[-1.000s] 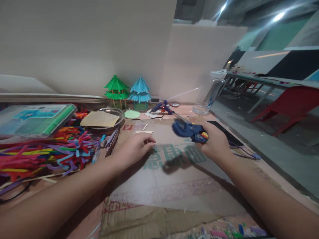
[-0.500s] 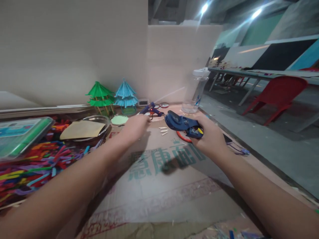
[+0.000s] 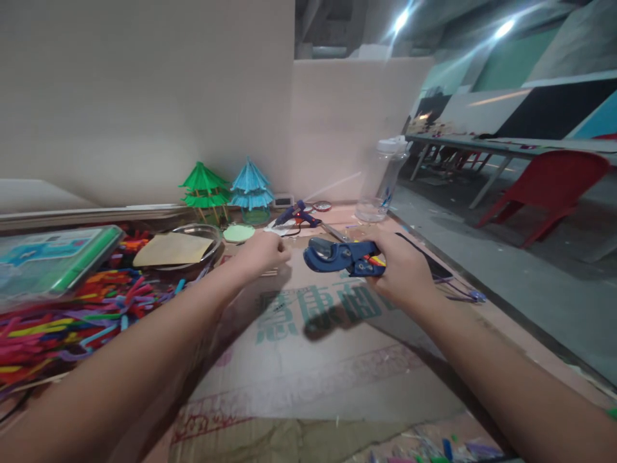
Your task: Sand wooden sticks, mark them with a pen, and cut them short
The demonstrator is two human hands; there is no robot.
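Note:
My right hand (image 3: 400, 263) is wrapped round the handles of a blue cutter (image 3: 337, 254), whose curved jaw points left above the cardboard. To the left of the jaw, my left hand (image 3: 265, 251) has its fingers curled together; anything between them is too small to make out. Short pale sticks (image 3: 270, 272) lie on the cardboard beneath the left hand, partly hidden by it. Behind the hands lies a dark blue glue gun (image 3: 294, 213) with a small red light and a clear stick at its back.
Green (image 3: 204, 186) and blue (image 3: 251, 186) paper-roofed models stand at the back. Colourful fuzzy stems (image 3: 96, 315) and a plastic case (image 3: 58, 260) are at left. A clear bottle (image 3: 380, 183) stands back right. A red chair (image 3: 544, 193) is beyond the table.
The cutter has moved slightly left and turned more level. My left hand is lower, now over the short sticks. The view has shifted a little.

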